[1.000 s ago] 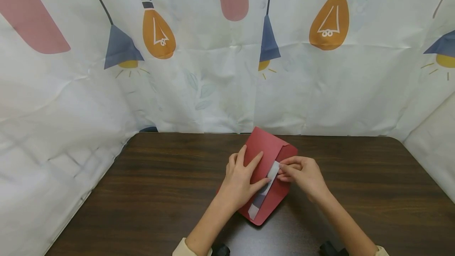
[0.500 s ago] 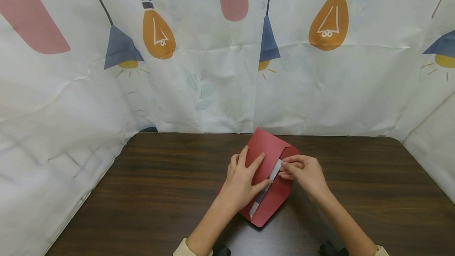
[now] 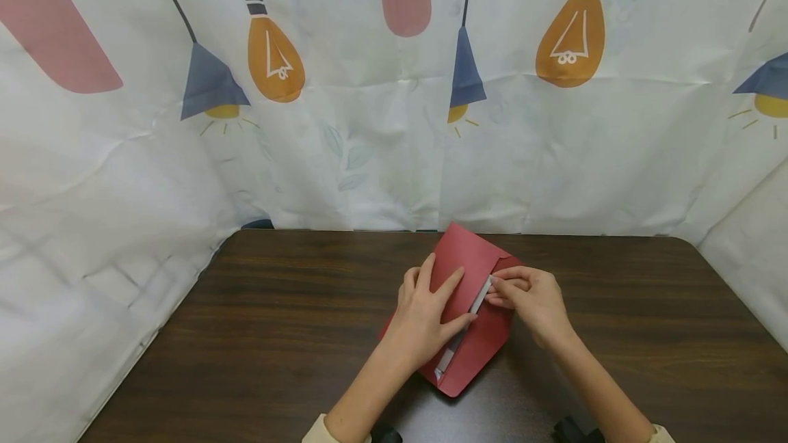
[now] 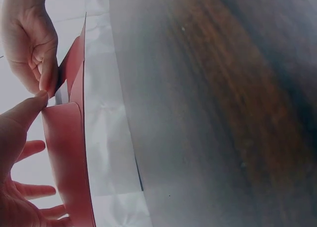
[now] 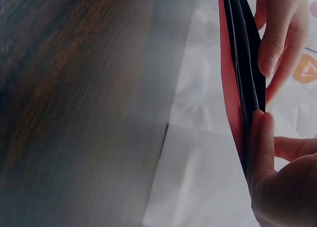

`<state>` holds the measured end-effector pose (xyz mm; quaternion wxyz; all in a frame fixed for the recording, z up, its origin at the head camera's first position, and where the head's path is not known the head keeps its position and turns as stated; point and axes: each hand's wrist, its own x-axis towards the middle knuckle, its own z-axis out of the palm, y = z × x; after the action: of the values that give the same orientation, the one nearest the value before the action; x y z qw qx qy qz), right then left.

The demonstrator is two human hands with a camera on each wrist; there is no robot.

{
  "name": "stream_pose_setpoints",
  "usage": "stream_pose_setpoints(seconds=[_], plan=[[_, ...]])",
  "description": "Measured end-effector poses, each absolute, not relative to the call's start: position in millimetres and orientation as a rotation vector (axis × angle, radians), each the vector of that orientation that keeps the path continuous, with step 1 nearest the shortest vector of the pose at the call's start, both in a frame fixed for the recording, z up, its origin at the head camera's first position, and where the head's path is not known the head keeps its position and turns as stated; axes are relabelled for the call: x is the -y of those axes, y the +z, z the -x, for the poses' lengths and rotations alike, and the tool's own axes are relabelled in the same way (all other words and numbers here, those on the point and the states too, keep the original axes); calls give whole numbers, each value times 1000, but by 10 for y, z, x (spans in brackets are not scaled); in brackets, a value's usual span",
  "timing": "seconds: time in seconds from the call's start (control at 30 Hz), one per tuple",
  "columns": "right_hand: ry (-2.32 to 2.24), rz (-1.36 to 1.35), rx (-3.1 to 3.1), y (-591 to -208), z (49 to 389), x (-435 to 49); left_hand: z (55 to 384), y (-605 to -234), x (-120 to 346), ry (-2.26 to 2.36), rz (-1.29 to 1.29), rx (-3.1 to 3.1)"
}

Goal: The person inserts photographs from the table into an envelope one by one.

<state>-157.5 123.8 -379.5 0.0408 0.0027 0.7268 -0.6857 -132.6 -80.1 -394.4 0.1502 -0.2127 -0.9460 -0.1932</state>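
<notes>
A red envelope (image 3: 464, 258) lies slanted on the table, its long opening towards the right. Inside sits a folded paper (image 3: 481, 297), white with a grey part, showing as a narrow strip along that opening. My left hand (image 3: 421, 313) rests spread over the envelope's front, its thumb by the edge of the opening. With thumb and fingertips, my right hand (image 3: 534, 303) pinches the paper's upper end. In the left wrist view, the left thumb touches the edge of the red envelope (image 4: 64, 158). The right wrist view shows the envelope's layers (image 5: 242, 64) parted edge-on.
The dark wooden table (image 3: 277, 320) spreads around the envelope. Behind it hangs a white curtain (image 3: 369, 122) printed with lamps and bulbs. Black objects (image 3: 569, 429) sit at the near edge, close to the forearms.
The paper has sunk deeper into the envelope, so its visible strip is narrower. Envelope and left hand have shifted slightly to the right and nearer; the right hand keeps its pinch.
</notes>
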Motion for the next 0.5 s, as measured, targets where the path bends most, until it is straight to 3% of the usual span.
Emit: stream_pose_setpoints(seconds=[0.5], plan=[[-2111,9,-2214,-3819,1557,-1209,1331,-3949,812,-565,614,2689]])
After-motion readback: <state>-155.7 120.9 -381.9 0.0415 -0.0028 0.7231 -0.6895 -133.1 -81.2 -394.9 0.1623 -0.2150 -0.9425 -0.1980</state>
